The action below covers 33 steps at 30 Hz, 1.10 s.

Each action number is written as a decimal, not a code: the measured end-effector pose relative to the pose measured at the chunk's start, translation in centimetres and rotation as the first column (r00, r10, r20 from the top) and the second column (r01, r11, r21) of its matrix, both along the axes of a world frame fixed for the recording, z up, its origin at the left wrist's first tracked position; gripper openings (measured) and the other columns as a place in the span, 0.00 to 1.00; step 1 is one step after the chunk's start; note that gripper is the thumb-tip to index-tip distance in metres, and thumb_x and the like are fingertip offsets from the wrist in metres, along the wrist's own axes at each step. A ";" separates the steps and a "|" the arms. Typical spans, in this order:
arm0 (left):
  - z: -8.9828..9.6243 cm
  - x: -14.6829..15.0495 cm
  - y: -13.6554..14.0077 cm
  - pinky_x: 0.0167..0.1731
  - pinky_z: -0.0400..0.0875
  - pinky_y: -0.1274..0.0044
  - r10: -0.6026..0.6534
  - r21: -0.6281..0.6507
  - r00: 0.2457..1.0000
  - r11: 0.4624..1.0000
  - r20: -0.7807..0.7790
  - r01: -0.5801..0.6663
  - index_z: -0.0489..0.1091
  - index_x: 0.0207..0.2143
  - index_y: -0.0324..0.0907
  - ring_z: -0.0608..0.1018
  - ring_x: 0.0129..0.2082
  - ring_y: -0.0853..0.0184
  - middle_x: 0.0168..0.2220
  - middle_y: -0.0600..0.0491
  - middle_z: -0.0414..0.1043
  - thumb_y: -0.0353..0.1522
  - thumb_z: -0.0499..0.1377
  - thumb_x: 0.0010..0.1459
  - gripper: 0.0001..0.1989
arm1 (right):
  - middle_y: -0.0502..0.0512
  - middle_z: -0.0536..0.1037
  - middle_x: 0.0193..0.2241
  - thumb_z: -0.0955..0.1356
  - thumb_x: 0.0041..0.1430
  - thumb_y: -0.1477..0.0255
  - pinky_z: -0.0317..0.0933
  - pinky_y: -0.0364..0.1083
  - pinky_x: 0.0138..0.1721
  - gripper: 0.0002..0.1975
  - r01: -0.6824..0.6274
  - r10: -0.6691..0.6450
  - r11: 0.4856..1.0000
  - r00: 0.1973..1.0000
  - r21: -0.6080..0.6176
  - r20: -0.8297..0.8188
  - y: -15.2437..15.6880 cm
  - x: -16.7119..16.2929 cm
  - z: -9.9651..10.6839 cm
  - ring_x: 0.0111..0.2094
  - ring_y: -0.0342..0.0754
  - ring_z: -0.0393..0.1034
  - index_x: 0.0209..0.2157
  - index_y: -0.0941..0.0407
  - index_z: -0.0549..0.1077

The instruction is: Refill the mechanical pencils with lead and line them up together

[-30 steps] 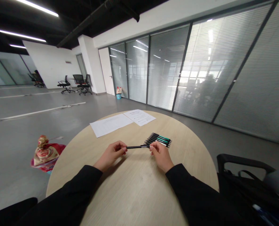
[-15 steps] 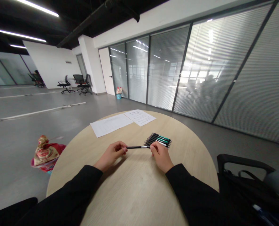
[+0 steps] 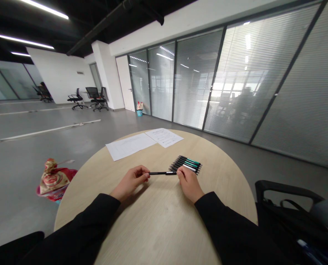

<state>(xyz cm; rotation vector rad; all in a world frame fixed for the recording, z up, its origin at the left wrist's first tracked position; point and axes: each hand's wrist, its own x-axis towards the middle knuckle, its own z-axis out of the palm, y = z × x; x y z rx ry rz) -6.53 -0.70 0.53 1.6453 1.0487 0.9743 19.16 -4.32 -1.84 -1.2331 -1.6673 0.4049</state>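
Observation:
A slim black pen [image 3: 161,173] is stretched level between my two hands, a little above the table. My left hand [image 3: 133,180] pinches its left end between thumb and fingertips. At the other end, my right hand [image 3: 189,182] has its fingers closed on the pen. Just behind my right hand, several pens [image 3: 185,163] lie side by side in a row, mostly black with some green and white barrels. My right hand hides part of this row from view.
The round wooden table [image 3: 158,217] bears two printed paper sheets [image 3: 131,146] near its far edge. A red and gold bag [image 3: 55,180] stands on the floor to the left. At the right is a black chair [image 3: 288,191] with things on it.
The pen has turned slightly about its length, so its white mark shows less and a dark clip shows more. Both hands stay in the same place.

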 end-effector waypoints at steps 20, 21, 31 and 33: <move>0.7 0.2 -0.6 0.27 0.63 0.76 0.001 0.006 1.000 1.000 -0.023 -0.001 0.70 0.32 0.39 0.70 0.25 0.69 0.24 0.55 0.70 0.40 0.64 0.52 0.13 | 0.47 0.65 0.21 0.57 0.69 0.67 0.47 0.44 0.29 0.17 -0.016 0.015 1.000 0.999 0.023 0.042 0.3 0.1 -0.4 0.25 0.43 0.60 0.24 0.55 0.62; 0.7 0.2 -0.6 0.27 0.63 0.76 0.002 0.007 1.000 1.000 -0.021 -0.002 0.70 0.32 0.39 0.70 0.25 0.69 0.25 0.55 0.70 0.40 0.64 0.52 0.13 | 0.47 0.65 0.21 0.57 0.69 0.67 0.47 0.44 0.29 0.18 -0.016 0.015 1.000 0.999 0.022 0.040 0.3 0.1 -0.3 0.25 0.43 0.59 0.24 0.55 0.62; 0.5 0.1 -0.3 0.26 0.62 0.77 0.007 0.012 1.000 1.000 -0.025 -0.007 0.70 0.32 0.39 0.70 0.24 0.70 0.24 0.56 0.69 0.41 0.65 0.51 0.14 | 0.47 0.66 0.20 0.58 0.69 0.65 0.49 0.43 0.29 0.18 -0.051 0.050 0.998 0.998 -0.036 -0.023 0.1 0.1 -0.2 0.25 0.43 0.61 0.26 0.56 0.66; 0.6 0.2 -0.3 0.25 0.62 0.77 0.011 0.024 0.999 1.000 -0.034 -0.010 0.70 0.31 0.39 0.69 0.24 0.70 0.23 0.56 0.69 0.41 0.65 0.51 0.14 | 0.47 0.66 0.19 0.59 0.69 0.64 0.49 0.43 0.28 0.18 -0.073 0.072 0.995 0.997 -0.065 -0.026 0.0 0.0 -0.3 0.24 0.43 0.61 0.25 0.55 0.65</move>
